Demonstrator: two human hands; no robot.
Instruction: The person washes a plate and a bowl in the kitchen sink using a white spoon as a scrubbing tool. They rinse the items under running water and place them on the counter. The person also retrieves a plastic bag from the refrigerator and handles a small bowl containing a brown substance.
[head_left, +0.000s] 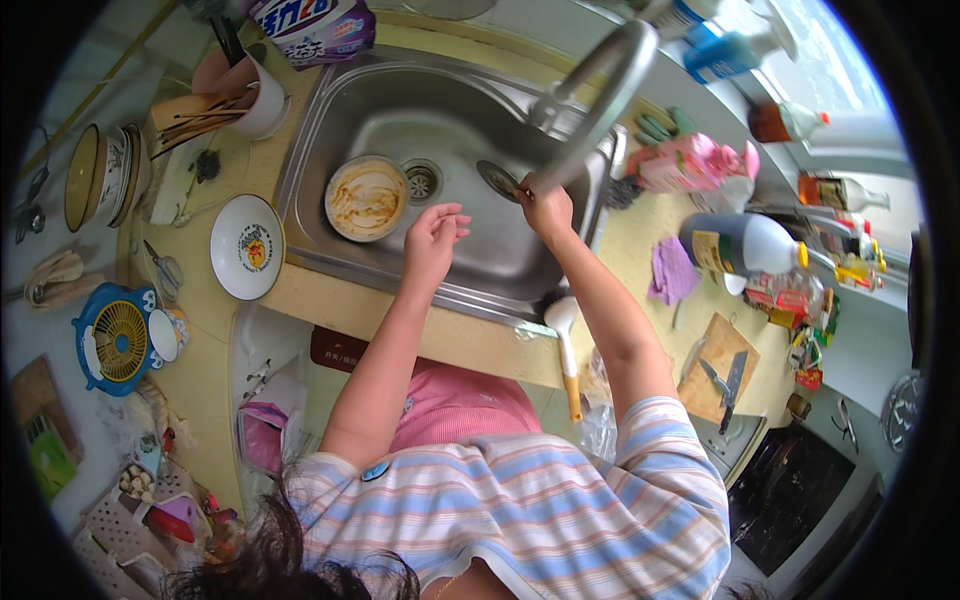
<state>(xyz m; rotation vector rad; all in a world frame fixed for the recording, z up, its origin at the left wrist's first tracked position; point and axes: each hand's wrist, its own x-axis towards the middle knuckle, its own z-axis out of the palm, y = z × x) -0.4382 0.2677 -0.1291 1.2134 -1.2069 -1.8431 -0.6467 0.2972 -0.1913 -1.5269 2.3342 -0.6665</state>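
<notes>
My right hand reaches over the stainless steel sink and pinches the rim of a round, dark metal drain strainer. Part of that hand lies behind the faucet. My left hand hovers above the basin with loosely bent fingers and nothing in them. Just left of it, a bowl smeared with brown residue rests on the sink bottom. Beside the bowl is the uncovered drain hole.
A white printed plate and scissors lie left of the sink. A white-headed brush overhangs the front edge. To the right are a purple cloth, a large jug and a cutting board with a knife.
</notes>
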